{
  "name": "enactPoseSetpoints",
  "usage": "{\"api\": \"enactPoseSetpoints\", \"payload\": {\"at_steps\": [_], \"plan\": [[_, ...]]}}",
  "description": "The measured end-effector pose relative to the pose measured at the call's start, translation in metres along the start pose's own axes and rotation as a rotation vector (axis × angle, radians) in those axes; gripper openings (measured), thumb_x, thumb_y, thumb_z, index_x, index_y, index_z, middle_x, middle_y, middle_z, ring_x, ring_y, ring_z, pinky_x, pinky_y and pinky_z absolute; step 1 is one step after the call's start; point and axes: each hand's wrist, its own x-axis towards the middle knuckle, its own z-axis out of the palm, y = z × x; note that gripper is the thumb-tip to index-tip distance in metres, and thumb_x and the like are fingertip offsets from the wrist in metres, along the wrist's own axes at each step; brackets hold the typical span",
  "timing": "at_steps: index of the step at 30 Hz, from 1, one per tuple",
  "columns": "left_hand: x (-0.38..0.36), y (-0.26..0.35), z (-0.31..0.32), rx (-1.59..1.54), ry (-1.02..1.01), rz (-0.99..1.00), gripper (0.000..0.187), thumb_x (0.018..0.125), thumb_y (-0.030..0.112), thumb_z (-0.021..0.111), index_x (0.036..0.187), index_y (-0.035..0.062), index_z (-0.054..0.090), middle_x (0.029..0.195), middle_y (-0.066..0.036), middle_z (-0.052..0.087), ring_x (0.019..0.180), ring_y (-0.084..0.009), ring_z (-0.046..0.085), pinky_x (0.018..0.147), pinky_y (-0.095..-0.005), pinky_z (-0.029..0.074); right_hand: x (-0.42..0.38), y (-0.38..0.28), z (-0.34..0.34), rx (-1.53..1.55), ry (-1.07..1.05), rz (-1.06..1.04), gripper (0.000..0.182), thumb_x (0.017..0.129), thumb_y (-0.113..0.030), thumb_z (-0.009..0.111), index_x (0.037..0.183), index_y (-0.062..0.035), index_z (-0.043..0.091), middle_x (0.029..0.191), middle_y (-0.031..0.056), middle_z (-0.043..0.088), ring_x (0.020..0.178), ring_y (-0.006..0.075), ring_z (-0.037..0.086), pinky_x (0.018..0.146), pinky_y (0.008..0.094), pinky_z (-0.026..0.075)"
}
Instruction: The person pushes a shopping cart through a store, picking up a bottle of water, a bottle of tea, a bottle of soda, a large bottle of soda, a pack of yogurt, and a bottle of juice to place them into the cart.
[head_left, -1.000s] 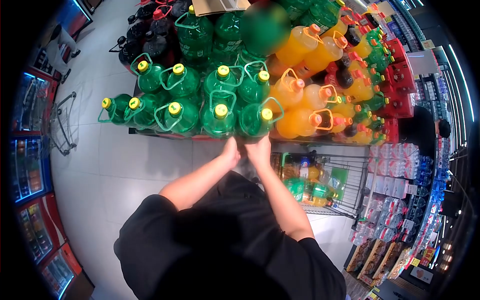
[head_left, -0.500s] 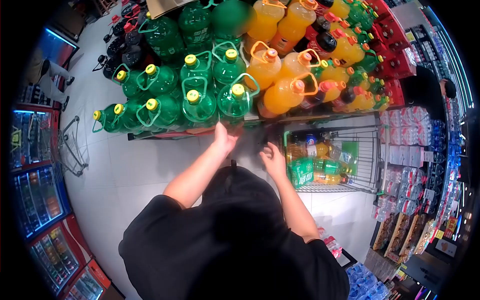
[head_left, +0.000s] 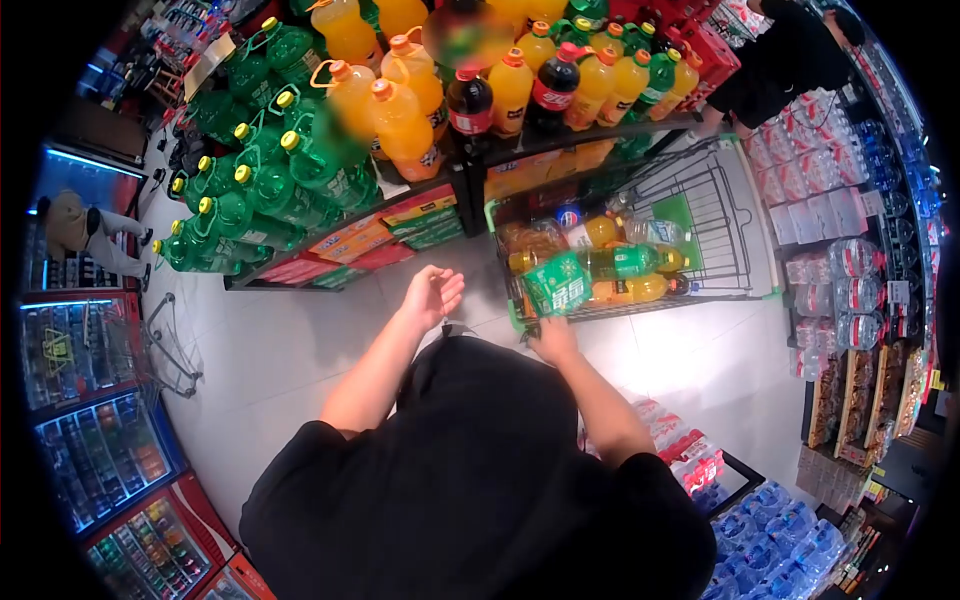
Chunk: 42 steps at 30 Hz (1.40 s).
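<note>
My left hand (head_left: 436, 296) hangs above the floor in front of the bottle display, palm turned up, fingers apart and holding nothing. My right hand (head_left: 552, 340) is at the near left corner of the shopping cart (head_left: 720, 290), by the green pack (head_left: 558, 284); its fingers are partly hidden, and whether they grip the cart is unclear. Inside the cart lie a green bottle (head_left: 630, 261), orange bottles (head_left: 640, 289) and a clear bottle (head_left: 655, 232). Large green bottles (head_left: 275, 190) and orange bottles (head_left: 405, 125) stand on the display ahead.
Dark bottles (head_left: 470, 100) stand beside the orange ones. Shrink-wrapped water packs (head_left: 770, 535) are at the lower right. Another person in black (head_left: 785, 60) is at the upper right. An empty wire cart (head_left: 170, 345) stands left, near lit coolers (head_left: 100, 450).
The view has turned right, toward the smaller bottles. My left hand has moved away from the green bottles, and my right hand has come to the cart's near corner.
</note>
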Motion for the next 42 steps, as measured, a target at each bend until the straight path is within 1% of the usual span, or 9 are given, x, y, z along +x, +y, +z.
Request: {"api": "enactPoseSetpoints", "payload": {"at_steps": [12,15,17,21,23,26,32,36,42], "plan": [[-0.143,-0.138,-0.028,-0.004,0.165,0.306,0.04,0.095,0.033,0.063,0.123,0.0045,0.062,0.116,-0.01,0.068,0.102,-0.022,0.066,0.091,-0.0372,0.053,-0.003,0.006,0.034,0.101,0.04,-0.155,0.044,0.083,-0.029,0.069,0.115,0.0001,0.074,0.122,0.0178,0.07,0.118,0.039,0.063,0.105,0.0454,0.051],[-0.161,-0.169,-0.056,-0.124,0.196,0.351,0.037,0.095,0.032,0.064,0.12,0.0044,0.064,0.111,-0.01,0.07,0.099,-0.0226,0.068,0.087,-0.0369,0.056,-0.002,-0.004,0.028,-0.117,-0.219,-0.249,0.048,0.083,-0.036,0.071,0.113,0.0012,0.076,0.121,0.0205,0.072,0.122,0.037,0.063,0.107,0.0439,0.05],[-0.174,-0.186,-0.073,-0.201,0.209,0.374,0.034,0.095,0.029,0.064,0.118,0.0045,0.064,0.11,-0.01,0.07,0.096,-0.0227,0.069,0.085,-0.0369,0.057,-0.009,-0.009,0.023,0.018,-0.316,-0.21,0.087,0.079,-0.045,0.076,0.141,0.0113,0.052,0.119,0.0272,0.072,0.111,0.0436,0.068,0.101,0.0476,0.054],[-0.209,-0.234,-0.103,-0.211,0.238,0.422,0.033,0.095,0.027,0.063,0.119,0.0042,0.063,0.11,-0.01,0.07,0.096,-0.0225,0.069,0.085,-0.0373,0.057,-0.02,-0.02,0.058,0.011,-0.327,-0.272,0.099,0.076,-0.052,0.08,0.146,0.0107,0.05,0.133,0.0305,0.064,0.125,0.0438,0.061,0.108,0.0472,0.049],[-0.216,-0.269,-0.119,-0.275,0.303,0.465,0.029,0.095,0.025,0.063,0.116,0.0049,0.063,0.108,-0.01,0.07,0.096,-0.022,0.069,0.085,-0.0375,0.057,-0.038,-0.021,0.085,-0.035,-0.035,-0.449,0.094,0.079,-0.052,0.08,0.146,0.0071,0.053,0.148,0.0326,0.052,0.139,0.0426,0.05,0.117,0.0467,0.041],[-0.214,-0.326,-0.162,-0.495,0.323,0.42,0.025,0.095,0.024,0.063,0.112,0.0057,0.062,0.107,-0.01,0.07,0.095,-0.0217,0.068,0.084,-0.0375,0.057,-0.077,-0.033,0.09,0.099,-0.206,-0.567,0.083,0.081,-0.051,0.079,0.139,0.0048,0.06,0.159,0.0353,0.035,0.146,0.0455,0.04,0.122,0.0452,0.034],[-0.229,-0.378,-0.145,-0.574,0.331,0.398,0.022,0.096,0.022,0.062,0.111,0.0059,0.06,0.105,-0.009,0.069,0.092,-0.0214,0.068,0.082,-0.0361,0.058,-0.116,-0.009,0.096,0.148,-0.255,-0.737,0.056,0.084,-0.035,0.075,0.131,-0.0046,0.068,0.143,0.0269,0.057,0.132,0.0424,0.055,0.114,0.0478,0.044],[-0.228,-0.388,-0.107,-0.596,0.353,0.508,0.023,0.096,0.021,0.061,0.114,0.0055,0.06,0.103,-0.008,0.069,0.09,-0.021,0.068,0.081,-0.0357,0.058,-0.117,0.017,0.019,0.37,0.058,-0.67,0.027,0.089,-0.02,0.067,0.109,-0.0046,0.075,0.106,0.018,0.074,0.105,0.037,0.07,0.092,0.0447,0.057],[-0.17,-0.407,-0.027,-0.502,0.276,0.507,0.023,0.096,0.022,0.062,0.111,0.0054,0.063,0.102,-0.008,0.069,0.089,-0.0198,0.068,0.081,-0.0352,0.059,-0.095,0.166,-0.159,0.282,0.995,-0.571,0.031,0.082,-0.012,0.071,0.111,-0.0013,0.07,0.131,0.0242,0.063,0.122,0.0425,0.059,0.106,0.0497,0.048]]}}
